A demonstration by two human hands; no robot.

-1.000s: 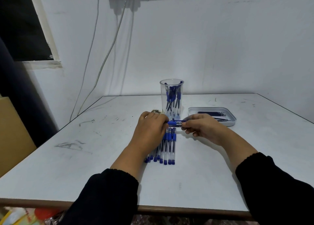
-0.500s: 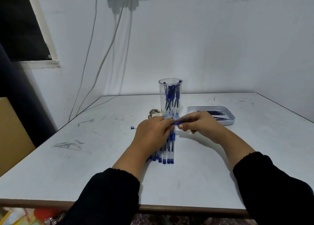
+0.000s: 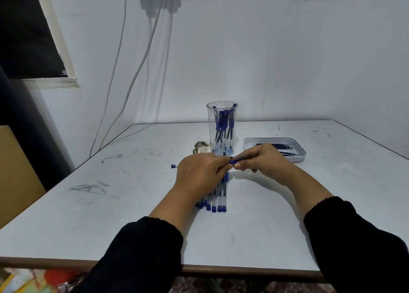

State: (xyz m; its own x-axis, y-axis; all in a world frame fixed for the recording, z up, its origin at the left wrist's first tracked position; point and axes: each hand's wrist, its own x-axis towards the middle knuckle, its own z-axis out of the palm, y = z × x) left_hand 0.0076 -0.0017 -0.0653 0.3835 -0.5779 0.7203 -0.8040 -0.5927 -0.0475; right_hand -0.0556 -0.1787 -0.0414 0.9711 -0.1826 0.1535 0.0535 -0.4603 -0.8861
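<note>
So, one blue pen point(image 3: 235, 160) sat crosswise between both hands: the left hand point(image 3: 199, 173) curled around its barrel, the right hand point(image 3: 263, 160) pinching the blue end with thumb and fingers, right where the hands met. A row of pens point(image 3: 219, 196) lay on the table point(image 3: 132, 215) under the left hand, a clear cup point(image 3: 222, 126) just beyond both hands, a tray point(image 3: 299, 157) behind the right.

A clear plastic tumbler point(image 3: 222, 129) full of blue-capped pens stands at the centre of the frame on a scuffed white table point(image 3: 132, 215). A shallow grey tray point(image 3: 299, 158) of dark refills lies to its right. White cables point(image 3: 143, 60) hang down the wall, upper left.
</note>
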